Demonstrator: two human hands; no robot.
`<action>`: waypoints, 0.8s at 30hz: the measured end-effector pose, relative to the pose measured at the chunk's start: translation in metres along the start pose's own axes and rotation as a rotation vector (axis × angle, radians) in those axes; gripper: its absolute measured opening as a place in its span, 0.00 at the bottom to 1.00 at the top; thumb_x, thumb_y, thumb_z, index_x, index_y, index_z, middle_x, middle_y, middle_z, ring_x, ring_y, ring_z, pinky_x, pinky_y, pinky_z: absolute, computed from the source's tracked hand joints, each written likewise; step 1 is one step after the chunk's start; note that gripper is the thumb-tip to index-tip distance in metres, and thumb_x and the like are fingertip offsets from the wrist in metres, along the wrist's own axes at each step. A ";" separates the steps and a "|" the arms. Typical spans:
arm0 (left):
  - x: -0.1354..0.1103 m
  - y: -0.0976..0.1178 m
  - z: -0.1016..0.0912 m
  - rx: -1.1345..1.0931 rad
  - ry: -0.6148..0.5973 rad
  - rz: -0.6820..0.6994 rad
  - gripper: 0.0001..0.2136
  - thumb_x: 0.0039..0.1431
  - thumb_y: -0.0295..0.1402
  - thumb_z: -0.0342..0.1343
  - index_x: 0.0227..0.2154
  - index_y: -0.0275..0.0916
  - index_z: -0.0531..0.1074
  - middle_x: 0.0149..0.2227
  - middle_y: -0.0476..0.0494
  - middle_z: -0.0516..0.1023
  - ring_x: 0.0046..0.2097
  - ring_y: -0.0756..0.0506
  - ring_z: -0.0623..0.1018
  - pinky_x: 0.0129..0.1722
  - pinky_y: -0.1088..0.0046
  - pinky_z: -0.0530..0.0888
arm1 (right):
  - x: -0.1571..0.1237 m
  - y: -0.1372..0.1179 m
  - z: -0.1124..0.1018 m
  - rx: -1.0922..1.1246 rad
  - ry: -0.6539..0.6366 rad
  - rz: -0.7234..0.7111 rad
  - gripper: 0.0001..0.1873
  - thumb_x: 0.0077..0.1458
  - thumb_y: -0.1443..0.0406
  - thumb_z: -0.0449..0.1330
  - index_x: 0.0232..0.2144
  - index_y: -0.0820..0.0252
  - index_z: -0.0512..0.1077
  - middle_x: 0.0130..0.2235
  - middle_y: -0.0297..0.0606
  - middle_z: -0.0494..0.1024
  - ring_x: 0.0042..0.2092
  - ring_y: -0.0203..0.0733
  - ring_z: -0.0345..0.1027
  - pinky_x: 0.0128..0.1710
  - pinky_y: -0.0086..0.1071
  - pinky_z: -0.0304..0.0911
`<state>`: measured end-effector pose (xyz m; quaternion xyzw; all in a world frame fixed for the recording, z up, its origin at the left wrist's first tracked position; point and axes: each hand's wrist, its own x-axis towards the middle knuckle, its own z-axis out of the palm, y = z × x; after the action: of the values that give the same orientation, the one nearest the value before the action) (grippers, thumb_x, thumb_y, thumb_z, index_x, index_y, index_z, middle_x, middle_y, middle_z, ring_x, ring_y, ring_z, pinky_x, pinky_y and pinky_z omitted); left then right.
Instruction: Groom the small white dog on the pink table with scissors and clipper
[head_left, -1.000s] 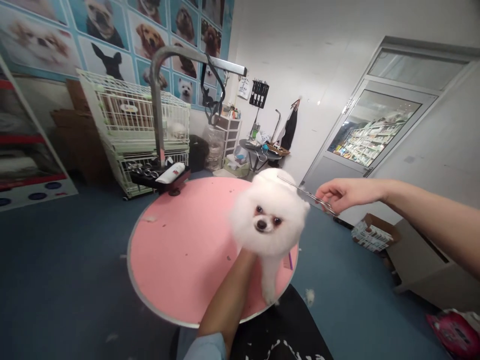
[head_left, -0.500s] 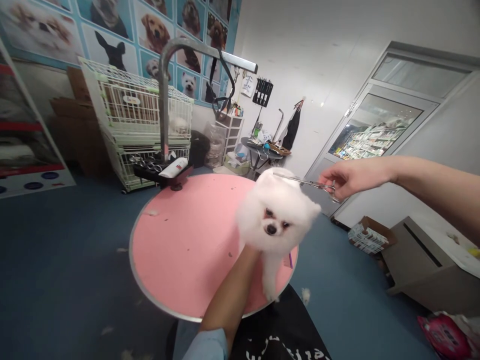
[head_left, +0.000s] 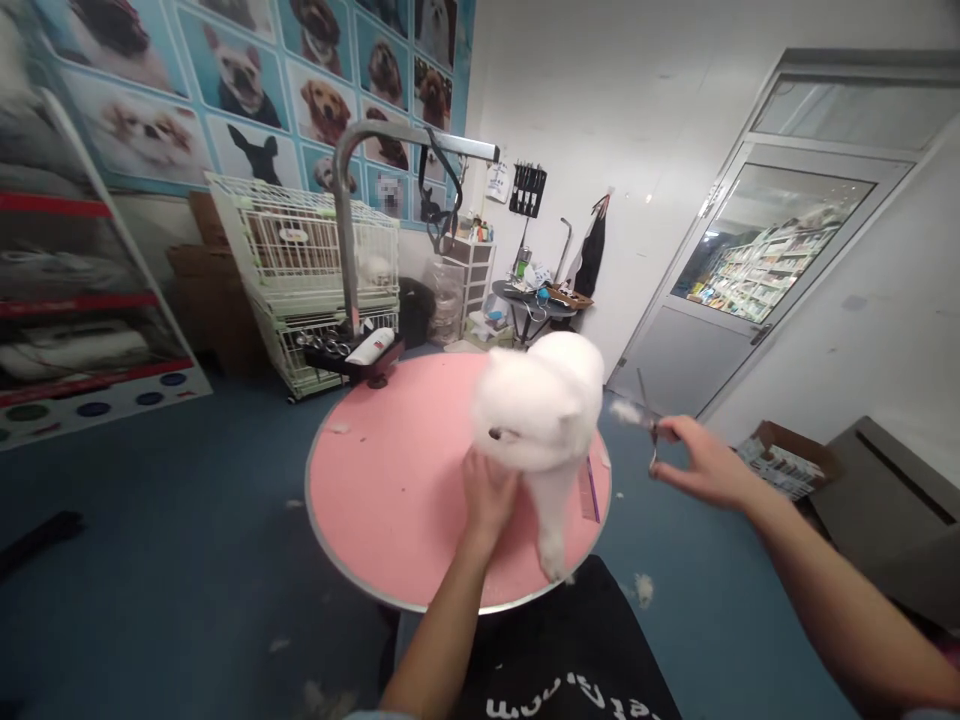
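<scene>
A fluffy white dog stands on the round pink grooming table, its head turned to the left. My left hand grips the dog under its muzzle, the fingers partly hidden by fur. Off the table's right side, my right hand holds a pair of scissors by the finger loops, blades spread and apart from the dog. A tuft of white fur shows beside the blades. Behind the dog's front leg lies a comb with a purple spine.
A metal grooming arm with a hanging black loop rises at the table's back left. Its black tray carries several scissors and a white bottle. Wire cages stand behind; fur clumps lie on the floor.
The dog's head has turned left. My right hand has drawn the scissors down and away from its head, and the blades have opened. My left hand now shows at the muzzle.
</scene>
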<state>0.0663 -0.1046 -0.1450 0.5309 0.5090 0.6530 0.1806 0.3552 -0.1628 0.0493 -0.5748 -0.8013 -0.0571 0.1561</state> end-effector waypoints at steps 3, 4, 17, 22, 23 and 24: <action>-0.038 0.002 -0.021 -0.078 -0.136 -0.022 0.14 0.58 0.43 0.54 0.32 0.38 0.78 0.36 0.38 0.78 0.41 0.41 0.77 0.46 0.61 0.74 | -0.041 -0.023 0.043 0.012 -0.044 -0.143 0.16 0.52 0.61 0.59 0.44 0.58 0.69 0.43 0.44 0.75 0.43 0.47 0.70 0.43 0.38 0.63; -0.049 0.007 -0.024 -0.133 -0.278 -0.023 0.13 0.57 0.42 0.56 0.31 0.38 0.79 0.35 0.39 0.78 0.40 0.43 0.77 0.44 0.64 0.74 | -0.049 -0.032 0.054 -0.010 -0.056 -0.187 0.16 0.51 0.62 0.59 0.43 0.59 0.69 0.42 0.45 0.75 0.42 0.47 0.69 0.43 0.38 0.62; -0.047 0.019 -0.069 0.302 -0.283 -0.204 0.15 0.58 0.38 0.46 0.33 0.35 0.75 0.38 0.35 0.79 0.44 0.40 0.77 0.47 0.63 0.72 | -0.075 -0.068 0.115 -0.049 -0.413 -0.270 0.17 0.46 0.71 0.57 0.42 0.64 0.70 0.43 0.47 0.74 0.43 0.47 0.67 0.44 0.36 0.57; 0.008 -0.017 -0.150 0.660 0.109 -0.437 0.17 0.56 0.39 0.49 0.39 0.31 0.77 0.45 0.27 0.79 0.52 0.32 0.75 0.51 0.55 0.71 | -0.050 -0.033 0.148 0.050 -0.556 0.129 0.10 0.54 0.66 0.55 0.37 0.62 0.73 0.40 0.47 0.79 0.42 0.47 0.73 0.37 0.33 0.59; 0.015 -0.020 -0.157 0.665 0.134 -0.446 0.18 0.56 0.40 0.50 0.39 0.32 0.77 0.46 0.28 0.79 0.52 0.32 0.75 0.52 0.55 0.71 | -0.037 -0.027 0.155 0.002 -0.536 0.218 0.11 0.57 0.64 0.54 0.37 0.63 0.74 0.41 0.49 0.80 0.43 0.50 0.74 0.38 0.34 0.59; 0.020 -0.022 -0.160 0.663 0.168 -0.427 0.19 0.54 0.40 0.52 0.41 0.32 0.77 0.47 0.28 0.78 0.53 0.32 0.75 0.53 0.56 0.70 | -0.023 -0.022 0.162 -0.046 -0.506 0.307 0.14 0.59 0.61 0.52 0.40 0.64 0.74 0.43 0.52 0.80 0.45 0.52 0.74 0.40 0.36 0.61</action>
<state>-0.0883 -0.1550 -0.1407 0.3876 0.8040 0.4421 0.0890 0.3111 -0.1475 -0.1092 -0.6886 -0.7169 0.0943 -0.0550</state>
